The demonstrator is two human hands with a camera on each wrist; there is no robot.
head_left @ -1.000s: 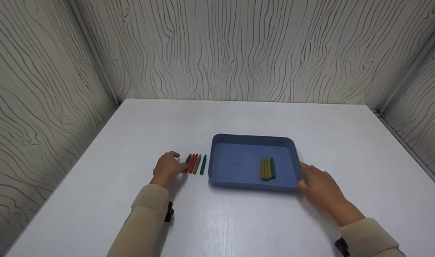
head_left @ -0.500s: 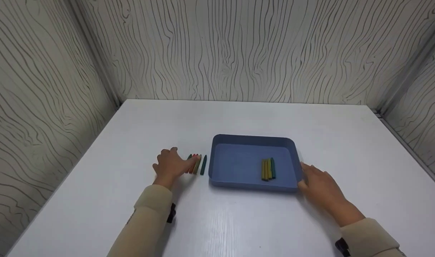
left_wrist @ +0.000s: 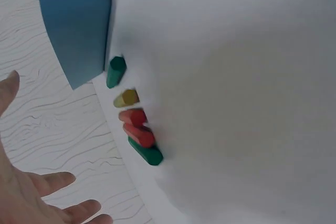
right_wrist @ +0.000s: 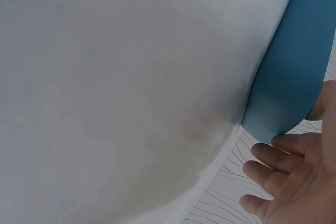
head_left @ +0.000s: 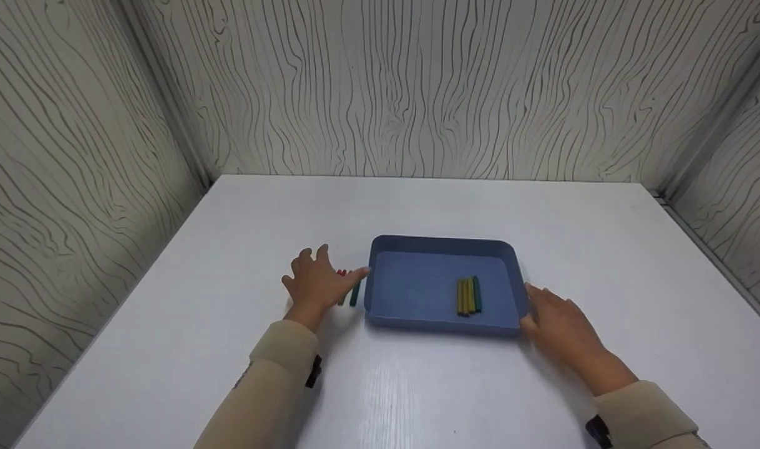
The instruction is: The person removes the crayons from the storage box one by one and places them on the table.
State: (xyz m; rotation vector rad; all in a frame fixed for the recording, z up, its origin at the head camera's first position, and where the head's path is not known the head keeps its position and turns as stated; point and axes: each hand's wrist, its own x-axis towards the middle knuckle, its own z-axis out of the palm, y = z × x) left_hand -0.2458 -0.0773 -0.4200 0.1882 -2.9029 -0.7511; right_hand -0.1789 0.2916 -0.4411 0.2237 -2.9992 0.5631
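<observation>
Left hand [head_left: 316, 284] spread wide, holding nothing, with five loose wax crayons [left_wrist: 139, 135] below its palm and thumb; I'd expect them light, stiff, slightly slick and easy to snap, so pinch each mid-barrel. Right of that thumb, the blue tray [head_left: 411, 280], probably light and rigid, carries four more crayons [head_left: 467, 296] toward the right hand [head_left: 561, 324], which grips its nearest corner; that wall's a sound hold. No brands, labels or writing readable.
</observation>
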